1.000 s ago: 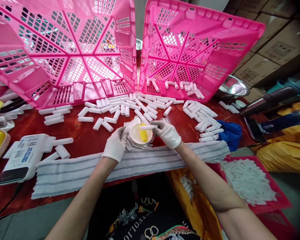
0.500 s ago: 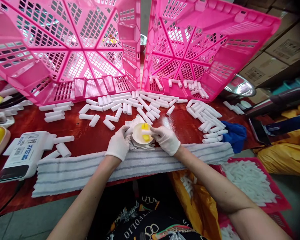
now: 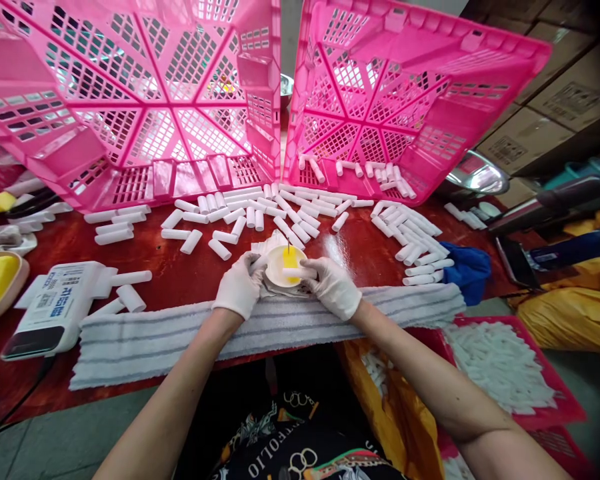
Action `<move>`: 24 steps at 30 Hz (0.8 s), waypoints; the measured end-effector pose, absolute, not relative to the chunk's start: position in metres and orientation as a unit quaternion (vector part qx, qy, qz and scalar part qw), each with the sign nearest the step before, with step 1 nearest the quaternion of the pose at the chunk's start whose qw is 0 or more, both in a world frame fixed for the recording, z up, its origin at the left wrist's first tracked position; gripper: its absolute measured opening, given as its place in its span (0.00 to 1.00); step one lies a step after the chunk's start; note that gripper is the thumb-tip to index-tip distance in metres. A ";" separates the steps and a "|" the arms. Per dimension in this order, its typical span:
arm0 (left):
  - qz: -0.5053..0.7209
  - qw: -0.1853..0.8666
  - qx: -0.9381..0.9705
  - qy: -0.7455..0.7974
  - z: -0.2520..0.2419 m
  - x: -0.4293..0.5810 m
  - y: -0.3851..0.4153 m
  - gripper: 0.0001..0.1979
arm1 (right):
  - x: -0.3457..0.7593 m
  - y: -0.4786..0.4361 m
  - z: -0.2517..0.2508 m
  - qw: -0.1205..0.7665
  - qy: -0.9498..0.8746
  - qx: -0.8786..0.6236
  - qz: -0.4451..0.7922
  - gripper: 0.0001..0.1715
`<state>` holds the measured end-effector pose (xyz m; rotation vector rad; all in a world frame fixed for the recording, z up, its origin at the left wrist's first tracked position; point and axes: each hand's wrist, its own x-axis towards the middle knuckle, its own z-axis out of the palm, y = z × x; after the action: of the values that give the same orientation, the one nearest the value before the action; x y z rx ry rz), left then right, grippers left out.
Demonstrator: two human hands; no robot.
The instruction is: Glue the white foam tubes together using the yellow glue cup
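Observation:
My gloved left hand [image 3: 237,288] is closed around a short white tube [image 3: 258,265] at the left rim of a small white dish [image 3: 274,272]. Between the fingers of my gloved right hand [image 3: 334,288] is another white tube [image 3: 299,273], lying level over the dish. Inside the dish is a yellow piece [image 3: 289,256], partly covered by that tube, with a thin dark pin rising from its far end. A crumpled white cloth [image 3: 275,240] lies under the dish. Whether the right tube touches the yellow piece, I cannot tell.
Many loose white tubes [image 3: 300,217] lie beyond my hands, below two tilted pink crates [image 3: 167,103]. A striped towel [image 3: 180,343] runs along the near edge. A white device [image 3: 60,300] stands left, a blue cloth [image 3: 465,272] right, and a tube-filled pink basket [image 3: 565,400] lower right.
The tube in my right hand has shifted slightly toward me and to the right over the dish. My left hand keeps its tube in nearly the same place. The view has moved a little.

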<state>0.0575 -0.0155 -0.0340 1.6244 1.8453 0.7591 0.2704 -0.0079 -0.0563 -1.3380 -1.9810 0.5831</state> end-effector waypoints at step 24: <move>0.395 0.711 0.471 0.341 0.019 0.082 -0.092 0.21 | 0.271 -0.058 0.011 0.450 -0.478 -0.538 0.529 0.23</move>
<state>0.0819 -0.0921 0.0188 1.0452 0.7557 0.8764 0.2714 -0.0576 0.0110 -1.3293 -1.1819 1.3091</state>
